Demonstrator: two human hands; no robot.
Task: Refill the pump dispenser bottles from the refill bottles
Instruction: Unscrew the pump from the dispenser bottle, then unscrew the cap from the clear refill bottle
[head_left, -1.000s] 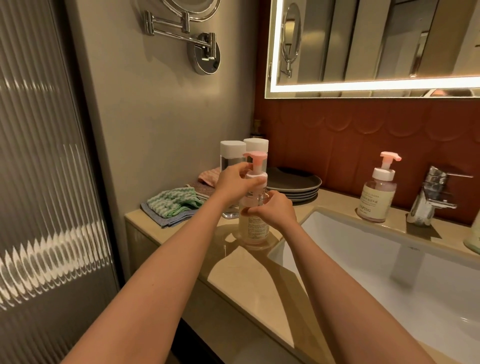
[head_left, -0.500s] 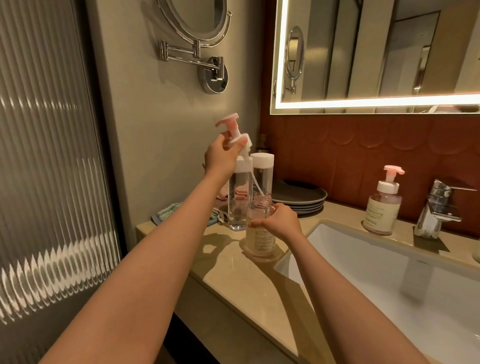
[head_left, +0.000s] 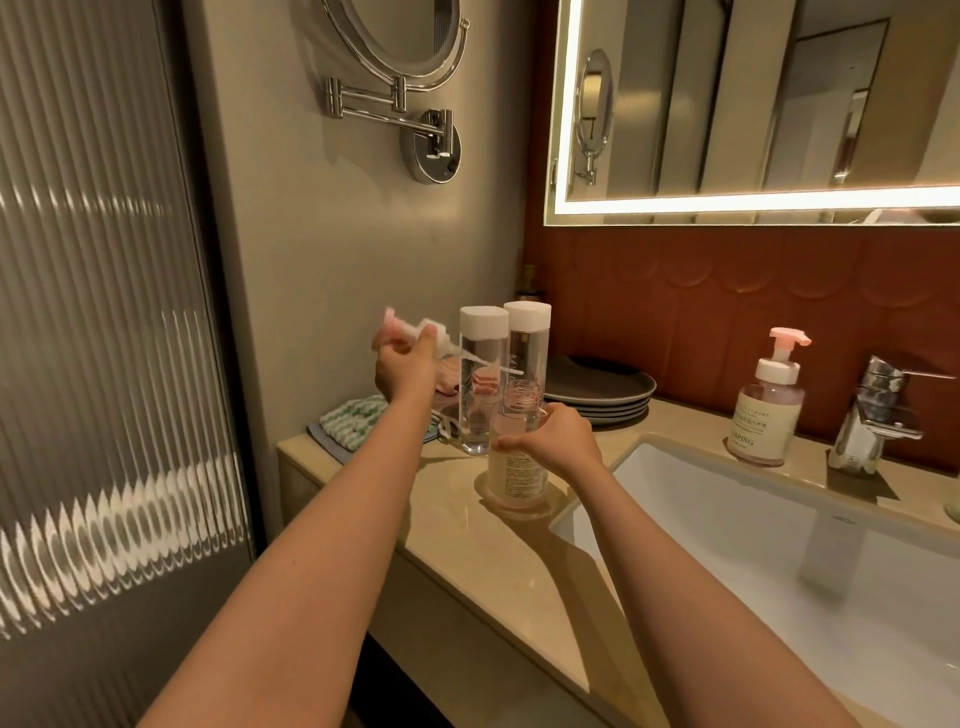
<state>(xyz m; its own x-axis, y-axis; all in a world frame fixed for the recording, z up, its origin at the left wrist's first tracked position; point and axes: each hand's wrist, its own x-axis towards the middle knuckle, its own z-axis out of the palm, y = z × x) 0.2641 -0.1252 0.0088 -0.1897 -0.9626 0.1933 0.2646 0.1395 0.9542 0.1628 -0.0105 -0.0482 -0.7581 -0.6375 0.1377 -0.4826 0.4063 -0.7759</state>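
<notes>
While your right hand (head_left: 553, 441) grips the open dispenser bottle (head_left: 514, 467) around its shoulder, that bottle stands upright on the counter (head_left: 457, 525) just beside the left front corner of the sink (head_left: 701, 499), with its threaded neck uncovered. Pale liquid shows in the lower part.

Your left hand (head_left: 402, 371) is raised above the counter, farther left of the sink, with its fingers curled round the pump head (head_left: 415, 330). The pump is off the bottle. Its pink nozzle points left and its dip tube (head_left: 483, 362) slants down to the right. The pump head is blurred, so the exact finger placement cannot be confirmed.

Two refill bottles, one nearer (head_left: 483, 379) and one farther (head_left: 527, 343), stand upright just left of the sink, directly behind the open bottle. They are close together, and both white caps are on.

A stack of dark plates (head_left: 597, 387) sits behind the sink's left rear corner. A second dispenser bottle (head_left: 766, 410), with its pink pump fitted, stands behind the sink's rear rim, just left of the faucet (head_left: 878, 415). Folded cloths (head_left: 353, 421) lie at the counter's far left end, well apart from the sink. A round mirror (head_left: 400, 41) on a folding arm hangs on the wall above and left of the sink.
</notes>
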